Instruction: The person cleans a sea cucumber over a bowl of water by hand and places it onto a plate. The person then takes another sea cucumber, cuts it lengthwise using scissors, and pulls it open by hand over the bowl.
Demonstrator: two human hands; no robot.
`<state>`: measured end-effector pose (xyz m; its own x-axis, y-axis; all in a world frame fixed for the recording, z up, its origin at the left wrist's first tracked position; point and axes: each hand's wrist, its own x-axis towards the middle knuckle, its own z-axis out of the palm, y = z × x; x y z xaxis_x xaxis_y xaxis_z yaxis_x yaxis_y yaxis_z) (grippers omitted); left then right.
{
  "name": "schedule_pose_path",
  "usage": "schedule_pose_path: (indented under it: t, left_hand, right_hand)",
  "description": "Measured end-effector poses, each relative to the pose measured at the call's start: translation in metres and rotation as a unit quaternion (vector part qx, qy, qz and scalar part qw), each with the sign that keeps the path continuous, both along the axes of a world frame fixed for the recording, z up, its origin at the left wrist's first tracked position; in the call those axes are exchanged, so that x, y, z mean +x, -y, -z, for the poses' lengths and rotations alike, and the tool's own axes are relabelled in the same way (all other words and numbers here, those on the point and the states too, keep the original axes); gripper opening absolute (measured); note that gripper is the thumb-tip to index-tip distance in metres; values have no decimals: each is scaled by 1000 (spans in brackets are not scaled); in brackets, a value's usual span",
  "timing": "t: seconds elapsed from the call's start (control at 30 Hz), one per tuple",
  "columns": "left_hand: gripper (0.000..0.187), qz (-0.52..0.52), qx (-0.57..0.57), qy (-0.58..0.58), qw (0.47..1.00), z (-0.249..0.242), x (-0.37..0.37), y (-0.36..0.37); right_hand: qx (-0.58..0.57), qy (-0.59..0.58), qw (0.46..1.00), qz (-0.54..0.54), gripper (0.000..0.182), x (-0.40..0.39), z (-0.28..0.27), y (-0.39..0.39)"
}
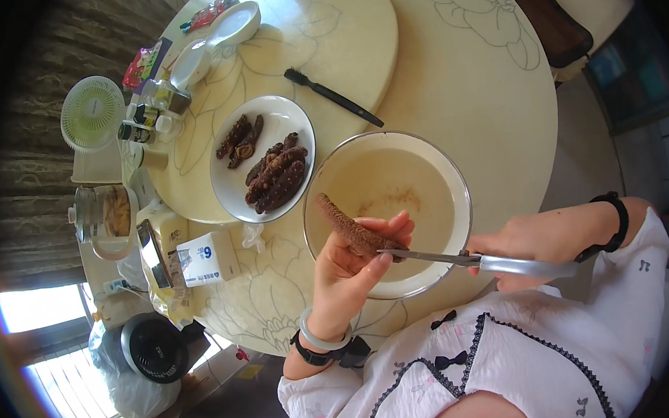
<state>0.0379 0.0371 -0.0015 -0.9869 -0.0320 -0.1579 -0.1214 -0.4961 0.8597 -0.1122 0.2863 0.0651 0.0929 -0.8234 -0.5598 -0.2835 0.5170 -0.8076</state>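
A brown, bumpy sea cucumber [349,229] lies in my left hand [348,273], with fingers and thumb closed around it over the basin. My right hand [517,248] grips a pair of scissors [506,265] by the grey handles. The blades point left, and their tip meets the lower end of the sea cucumber beside my left thumb. Beneath my hands is a pale basin [463,201] of cloudy water, with brown bits on its bottom. Several dark sea cucumbers [275,178] rest on a white plate [230,188] to the left of the basin.
A black brush [333,96] lies beyond the basin on the round table [490,115]. Farther left are a tissue pack [206,260], a glass pitcher [103,215], small jars [137,132] and white bowls [235,23]. A chair [560,23] stands at the upper right.
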Motion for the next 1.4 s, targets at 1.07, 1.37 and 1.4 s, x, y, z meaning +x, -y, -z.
schedule_pose_path:
  t: [1.07, 1.37, 1.4]
  left_hand:
    - [38, -39, -4, -92, 995, 8, 1, -6]
    - [40, -62, -21, -62, 996, 8, 3, -7]
    - [40, -62, -21, -62, 996, 8, 3, -7]
  right_hand:
    - [-172, -156, 970, 72, 32, 25, 21, 3]
    - [-183, -162, 966, 88, 29, 32, 27, 3]
    - [-183, -163, 966, 88, 29, 33, 28, 2]
